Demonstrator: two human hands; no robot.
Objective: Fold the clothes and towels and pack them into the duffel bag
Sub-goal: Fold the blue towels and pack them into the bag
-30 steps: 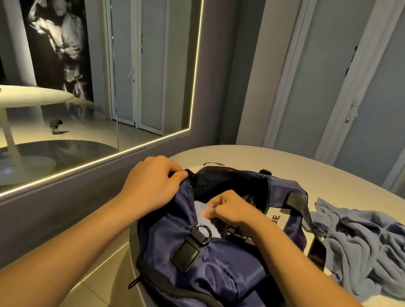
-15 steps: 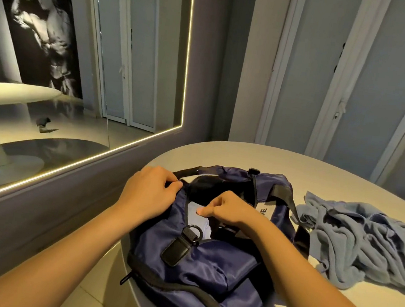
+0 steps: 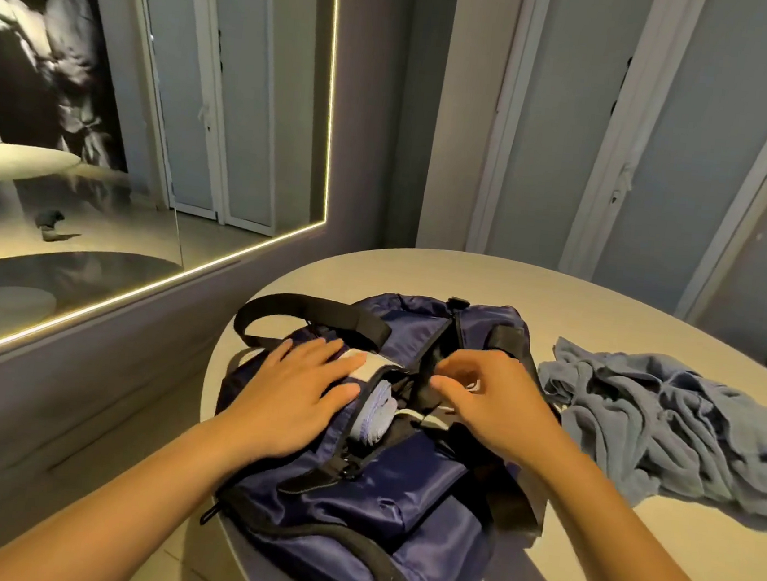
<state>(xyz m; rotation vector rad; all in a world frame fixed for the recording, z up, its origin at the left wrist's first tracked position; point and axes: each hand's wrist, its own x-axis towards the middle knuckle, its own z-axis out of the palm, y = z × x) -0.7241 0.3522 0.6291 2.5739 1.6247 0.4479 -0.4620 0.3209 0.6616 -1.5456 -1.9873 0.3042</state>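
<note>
My left hand (image 3: 297, 389) lies flat, fingers straight, on the bag (image 3: 376, 491) at the table's (image 3: 626, 571) left edge, my right hand (image 3: 480, 388) hovers loosely curled over its opening, hold undetermined, where a folded cloth (image 3: 377, 411) shows, and the crumpled towel (image 3: 669, 421) lies just right of the bag, nearer that hand.

Your left hand (image 3: 292, 394) no longer grips the rim of the duffel bag (image 3: 376, 491), now lies flat on its left side, your right hand (image 3: 488, 394) shifts right over the zip, fingers curled and blurred, opening narrower than before, black handle (image 3: 309, 311) now flopped out left.
</note>
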